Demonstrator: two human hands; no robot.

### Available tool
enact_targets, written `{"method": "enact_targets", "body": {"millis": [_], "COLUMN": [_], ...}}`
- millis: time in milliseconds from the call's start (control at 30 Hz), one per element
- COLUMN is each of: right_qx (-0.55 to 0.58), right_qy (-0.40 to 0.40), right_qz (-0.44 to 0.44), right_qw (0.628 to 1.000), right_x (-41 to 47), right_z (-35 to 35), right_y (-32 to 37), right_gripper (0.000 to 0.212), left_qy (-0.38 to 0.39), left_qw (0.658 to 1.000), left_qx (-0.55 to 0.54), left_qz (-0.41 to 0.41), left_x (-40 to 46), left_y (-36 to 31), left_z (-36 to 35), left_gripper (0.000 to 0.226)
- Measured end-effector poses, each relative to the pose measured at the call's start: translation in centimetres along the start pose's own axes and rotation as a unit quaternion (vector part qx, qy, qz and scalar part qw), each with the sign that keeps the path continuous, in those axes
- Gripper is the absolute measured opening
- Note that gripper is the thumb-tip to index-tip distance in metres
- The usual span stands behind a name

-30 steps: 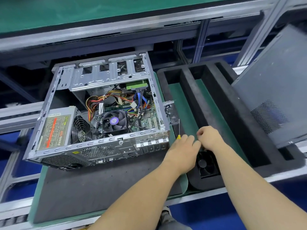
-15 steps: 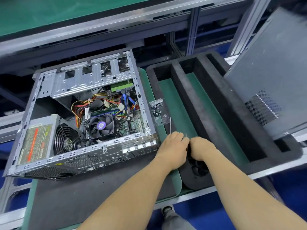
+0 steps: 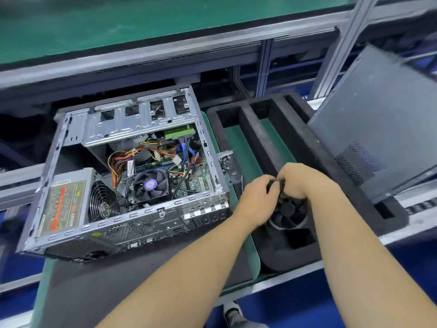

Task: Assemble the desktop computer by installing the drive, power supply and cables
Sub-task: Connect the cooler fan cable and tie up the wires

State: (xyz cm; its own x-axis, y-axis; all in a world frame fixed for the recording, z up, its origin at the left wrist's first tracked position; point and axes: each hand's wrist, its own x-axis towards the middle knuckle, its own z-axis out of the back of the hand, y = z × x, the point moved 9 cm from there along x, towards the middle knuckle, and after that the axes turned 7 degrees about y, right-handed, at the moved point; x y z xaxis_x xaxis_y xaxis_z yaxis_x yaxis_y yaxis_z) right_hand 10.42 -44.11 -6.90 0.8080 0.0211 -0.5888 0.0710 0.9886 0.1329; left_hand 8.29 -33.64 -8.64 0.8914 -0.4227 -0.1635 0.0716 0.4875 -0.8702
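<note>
The open computer case (image 3: 209,153) lies on its side on a dark mat. Inside it sit the power supply (image 3: 63,204) at the near left, a CPU cooler fan (image 3: 151,185), coloured cables (image 3: 127,159) and a green-topped drive (image 3: 179,133) under the bay. To the right of the case, a black case fan (image 3: 288,215) stands in a pocket of the black foam tray (image 3: 256,140). My left hand (image 3: 256,197) and my right hand (image 3: 305,181) meet over the fan's top edge, fingers curled round a dark part of it.
A clear bag of screws (image 3: 227,162) lies between the case and the tray. The grey side panel (image 3: 378,129) leans at the right over the tray's far slot. A metal rail frame (image 3: 165,50) runs behind the bench.
Both hands have moved right and down from the tray's edge onto the black fan. The yellow-handled screwdriver seen in my left hand earlier no longer shows.
</note>
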Motion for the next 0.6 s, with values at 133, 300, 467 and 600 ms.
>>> {"method": "enact_targets", "body": {"millis": [133,300,467,600], "right_qx": [-0.006,0.015,0.266,0.500], "right_qy": [-0.055,-0.167,-0.331,-0.300], "right_qz": [0.019,0.076,0.208,0.232], "right_qw": [0.998,0.983,0.881,0.779], "right_x": [-3.4,-8.2,-10.6,-6.7], "right_z": [6.0,13.3,17.8,16.8], "right_y": [1.3,5.1,8.9,12.2], "right_gripper": [0.009,0.013,0.012,0.039], "left_qy": [-0.043,-0.096,-0.171,-0.228], "left_qw": [0.982,0.939,0.923,0.910], "left_qx": [-0.185,-0.327,-0.331,-0.339], "left_qz": [-0.013,-0.046,-0.098,-0.065], "left_x": [-0.1,-0.8,-2.7,-5.2], "left_y": [-2.1,-5.8,-8.8,-5.5], "left_z": [2.5,7.8,16.4,23.7], "left_gripper": [0.009,0.008,0.017,0.015]}}
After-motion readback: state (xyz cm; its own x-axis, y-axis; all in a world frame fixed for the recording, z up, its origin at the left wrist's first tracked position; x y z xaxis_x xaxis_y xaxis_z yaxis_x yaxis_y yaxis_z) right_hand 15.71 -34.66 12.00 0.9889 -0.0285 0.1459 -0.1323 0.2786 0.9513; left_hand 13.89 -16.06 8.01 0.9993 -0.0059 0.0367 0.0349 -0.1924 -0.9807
